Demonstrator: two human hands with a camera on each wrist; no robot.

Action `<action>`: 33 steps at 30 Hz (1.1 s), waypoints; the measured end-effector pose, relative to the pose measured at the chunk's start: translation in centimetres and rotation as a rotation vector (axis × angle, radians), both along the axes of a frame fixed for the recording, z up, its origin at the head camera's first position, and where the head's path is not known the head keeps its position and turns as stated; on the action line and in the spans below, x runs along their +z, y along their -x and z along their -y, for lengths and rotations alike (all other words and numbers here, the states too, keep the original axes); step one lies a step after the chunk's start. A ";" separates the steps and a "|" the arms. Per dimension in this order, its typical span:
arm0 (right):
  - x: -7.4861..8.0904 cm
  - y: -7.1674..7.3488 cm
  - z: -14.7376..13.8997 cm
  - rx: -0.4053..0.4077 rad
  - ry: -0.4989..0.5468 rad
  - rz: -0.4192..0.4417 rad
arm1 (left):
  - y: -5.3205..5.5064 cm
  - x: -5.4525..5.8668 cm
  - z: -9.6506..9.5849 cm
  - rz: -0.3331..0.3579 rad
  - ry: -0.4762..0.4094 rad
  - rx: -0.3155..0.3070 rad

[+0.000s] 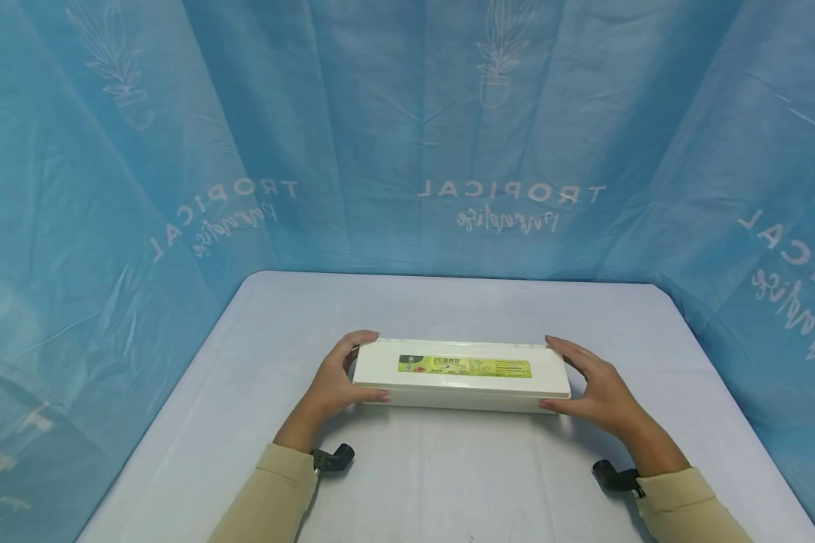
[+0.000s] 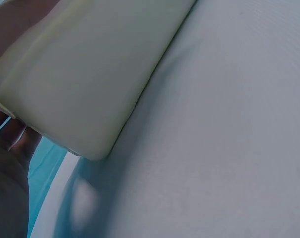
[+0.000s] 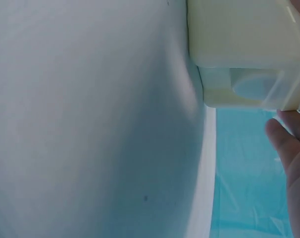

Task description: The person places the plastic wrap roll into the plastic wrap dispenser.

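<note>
A long white cling film box (image 1: 462,392) with a yellow-green label (image 1: 465,366) lies across the white table. My left hand (image 1: 336,381) grips its left end, thumb along the front face and fingers round the back corner. At the opposite end my right hand (image 1: 598,388) holds it the same way, thumb in front and fingertips at the rear edge of the lid. The left wrist view shows the box's plain front face (image 2: 95,64) close to the cloth. A recessed, see-through end of the box (image 3: 254,84) appears in the right wrist view; its contents cannot be made out.
White cloth covers the table (image 1: 414,475), whose far edge meets a blue curtain (image 1: 380,136) printed with white lettering and plants. Curtain also hangs on both sides. Dark wrist cameras (image 1: 336,458) sit at the cuffs of the beige sleeves (image 1: 265,498).
</note>
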State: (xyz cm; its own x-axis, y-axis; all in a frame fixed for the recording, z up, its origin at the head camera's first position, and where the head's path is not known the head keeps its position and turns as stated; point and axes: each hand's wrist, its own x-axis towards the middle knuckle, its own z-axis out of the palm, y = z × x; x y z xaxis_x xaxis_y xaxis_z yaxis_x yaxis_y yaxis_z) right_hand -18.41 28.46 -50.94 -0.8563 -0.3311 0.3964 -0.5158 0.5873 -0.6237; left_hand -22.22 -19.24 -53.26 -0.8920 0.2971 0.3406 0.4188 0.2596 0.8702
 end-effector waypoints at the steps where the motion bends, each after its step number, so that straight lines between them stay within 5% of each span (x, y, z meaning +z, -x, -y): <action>1: 0.0 0.0 0.0 -0.002 -0.002 0.008 | 0.0 0.0 0.0 0.007 0.011 0.005; 18: -0.4 -0.4 -0.1 0.024 -0.044 0.080 | -0.6 0.4 -0.3 0.075 0.077 0.008; 33: 0.2 -1.0 0.3 -0.011 -0.048 0.145 | -0.6 0.8 -0.5 -0.062 0.226 0.078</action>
